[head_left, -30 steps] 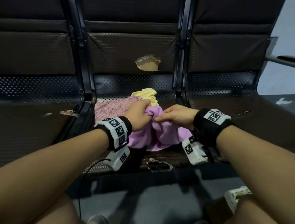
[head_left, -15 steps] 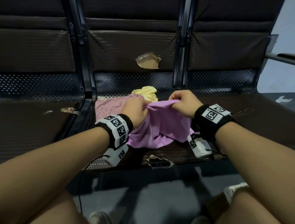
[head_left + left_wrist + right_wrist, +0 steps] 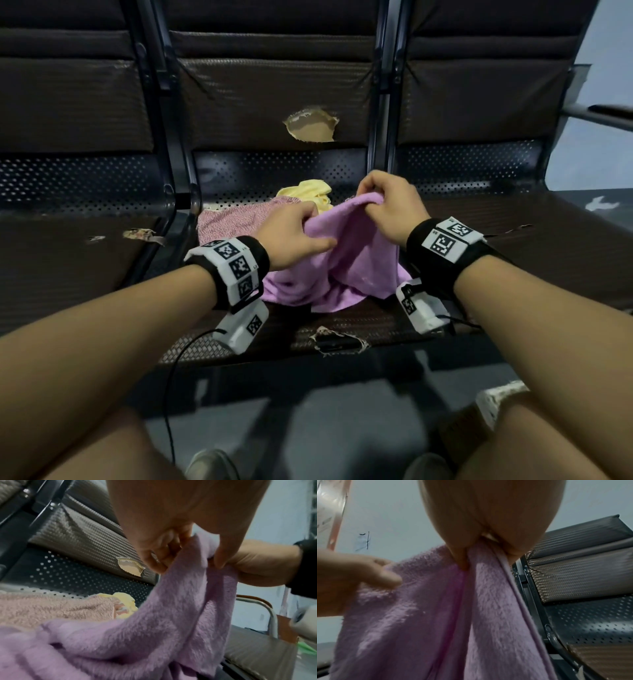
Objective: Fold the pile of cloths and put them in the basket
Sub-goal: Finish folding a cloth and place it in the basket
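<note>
Dark brown waiting-room seats (image 3: 534, 253) with woven padding and perforated black metal backs are filling your view, and the middle seat is carrying your pile. You are holding the fluffy lilac terry cloth (image 3: 346, 260) up by its top edge: your left hand (image 3: 291, 236) is gripping that edge with curled fingers and the thumb lying along the fabric, and your right hand (image 3: 387, 205) is pinching the same edge a little further along, fingers curled round the hem. The rest of the lilac cloth is hanging down between your wrists and bunching on the seat pad. In the left wrist view the two hands are sitting close together on the edge, with folds of lilac pile draping below them (image 3: 180, 615); in the right wrist view the hemmed border (image 3: 510, 574) is running down from your pinch.

Behind the lilac cloth, a pink speckled towel (image 3: 236, 222) is lying flat on the same seat, and a crumpled pale yellow cloth (image 3: 313, 192) is sitting at its far edge, partly hidden by your left hand. A ragged hole exposing tan foam (image 3: 310, 125) is showing in the backrest above, and a smaller tear (image 3: 337, 339) is opening the seat's front edge just below the hanging cloth. A pale woven thing (image 3: 498, 402) is peeking out beside your right forearm, too hidden to tell what it is.
</note>
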The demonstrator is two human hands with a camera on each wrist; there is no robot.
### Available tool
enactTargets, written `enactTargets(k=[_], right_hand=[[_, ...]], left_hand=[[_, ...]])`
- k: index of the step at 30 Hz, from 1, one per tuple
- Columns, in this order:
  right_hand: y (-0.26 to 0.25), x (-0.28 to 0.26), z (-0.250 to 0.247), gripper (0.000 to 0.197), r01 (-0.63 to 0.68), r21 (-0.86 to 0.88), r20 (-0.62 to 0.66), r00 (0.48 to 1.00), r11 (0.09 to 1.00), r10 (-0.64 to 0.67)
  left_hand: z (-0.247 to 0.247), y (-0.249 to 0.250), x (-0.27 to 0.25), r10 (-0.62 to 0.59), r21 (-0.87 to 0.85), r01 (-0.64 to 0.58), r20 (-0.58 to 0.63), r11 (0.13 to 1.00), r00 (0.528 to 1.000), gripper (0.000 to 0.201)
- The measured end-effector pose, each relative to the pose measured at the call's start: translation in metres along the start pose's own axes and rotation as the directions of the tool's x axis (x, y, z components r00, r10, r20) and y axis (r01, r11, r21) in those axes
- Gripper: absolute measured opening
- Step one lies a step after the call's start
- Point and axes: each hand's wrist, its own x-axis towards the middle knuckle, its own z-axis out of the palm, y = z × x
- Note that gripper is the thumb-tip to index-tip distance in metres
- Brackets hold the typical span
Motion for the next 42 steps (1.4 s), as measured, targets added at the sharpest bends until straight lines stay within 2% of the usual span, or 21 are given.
enactTargets(k=[1, 3, 6, 9, 11, 13, 15, 18, 19, 21, 23, 25, 27, 29, 31, 33, 35, 37, 40, 42], right_hand=[[0.001, 0.000, -0.002, 0.018, -0.007, -0.005, -0.022, 1.000, 1.000, 0.007], [0.002, 0.001, -0.004, 0.013, -0.029, -0.041, -0.036, 0.999, 0.999, 0.028], [0.004, 0.002, -0.005, 0.008, -0.071, -0.158, -0.013, 0.997, 0.985, 0.070], [0.007, 0.000, -0.004, 0.016, -0.034, -0.186, 0.099, 0.994, 0.982, 0.053], [0.009, -0.005, 0.000, 0.019, 0.024, -0.147, 0.203, 0.979, 0.989, 0.006], [0.009, -0.010, 0.004, 0.019, 0.064, -0.110, 0.240, 0.970, 0.992, -0.036], [0.009, -0.010, 0.006, 0.018, 0.080, -0.103, 0.208, 0.976, 0.991, -0.057], [0.007, -0.008, 0.006, 0.017, 0.074, -0.073, 0.173, 0.983, 0.995, -0.061], [0.007, -0.008, 0.006, 0.018, 0.073, -0.058, 0.186, 0.981, 0.996, -0.061], [0.008, -0.010, 0.007, 0.021, 0.080, -0.070, 0.236, 0.970, 0.994, -0.061], [0.009, -0.012, 0.010, 0.024, 0.091, -0.102, 0.282, 0.958, 0.991, -0.058], [0.008, -0.013, 0.011, 0.026, 0.121, -0.146, 0.306, 0.949, 0.982, -0.072], [0.005, -0.013, 0.011, 0.020, 0.166, -0.155, 0.292, 0.950, 0.974, -0.116], [0.002, -0.014, 0.010, 0.013, 0.189, -0.069, 0.230, 0.958, 0.980, -0.169], [-0.005, -0.016, 0.008, 0.032, 0.232, 0.002, 0.187, 0.955, 0.973, -0.228], [-0.014, -0.017, 0.009, 0.039, 0.278, -0.036, 0.258, 0.930, 0.960, -0.260], [-0.020, -0.018, 0.012, 0.032, 0.304, -0.154, 0.418, 0.882, 0.940, -0.217], [-0.022, -0.021, 0.015, 0.026, 0.310, -0.327, 0.549, 0.832, 0.893, -0.087], [-0.021, -0.025, 0.020, 0.021, 0.250, -0.507, 0.599, 0.791, 0.825, 0.128], [-0.024, -0.024, 0.021, 0.028, 0.186, -0.507, 0.578, 0.798, 0.841, 0.173]], left_hand=[[0.001, 0.002, 0.000, -0.025, -0.073, 0.027, 0.032, 0.997, 0.999, 0.040], [0.003, 0.005, 0.000, -0.083, -0.142, 0.093, 0.074, 0.985, 0.994, 0.032], [0.004, 0.004, 0.001, -0.126, 0.000, 0.126, 0.009, 0.992, 0.992, 0.018], [-0.003, -0.001, 0.007, -0.204, 0.126, 0.216, -0.107, 0.968, 0.973, 0.018], [-0.007, -0.003, 0.012, -0.274, 0.016, 0.277, -0.117, 0.961, 0.955, 0.019], [-0.006, 0.001, 0.012, -0.300, -0.230, 0.283, -0.043, 0.931, 0.953, 0.014], [-0.003, 0.008, 0.011, -0.254, -0.385, 0.266, 0.082, 0.884, 0.964, 0.022], [0.003, 0.013, 0.009, -0.186, -0.338, 0.234, 0.168, 0.911, 0.968, 0.038], [0.004, 0.013, 0.010, -0.191, -0.306, 0.226, 0.139, 0.925, 0.972, 0.044], [0.003, 0.008, 0.014, -0.233, -0.204, 0.228, -0.003, 0.952, 0.972, 0.044], [0.000, 0.002, 0.018, -0.296, -0.069, 0.289, -0.145, 0.955, 0.944, 0.033], [-0.001, -0.003, 0.021, -0.355, -0.012, 0.361, -0.220, 0.932, 0.909, 0.019], [-0.001, -0.008, 0.023, -0.445, -0.116, 0.430, -0.234, 0.895, 0.864, 0.007], [-0.003, -0.013, 0.026, -0.551, -0.292, 0.491, -0.174, 0.821, 0.816, 0.026], [-0.005, -0.016, 0.028, -0.596, -0.434, 0.502, -0.108, 0.748, 0.795, 0.035], [-0.005, -0.014, 0.030, -0.603, -0.558, 0.451, -0.113, 0.696, 0.790, 0.034], [-0.006, -0.006, 0.031, -0.612, -0.668, 0.371, -0.161, 0.645, 0.774, 0.036], [-0.006, 0.004, 0.032, -0.602, -0.712, 0.312, -0.192, 0.629, 0.775, 0.037], [-0.007, 0.020, 0.033, -0.573, -0.801, 0.228, -0.169, 0.554, 0.802, 0.036], [-0.006, 0.028, 0.033, -0.545, -0.819, 0.192, -0.167, 0.540, 0.821, 0.032]])
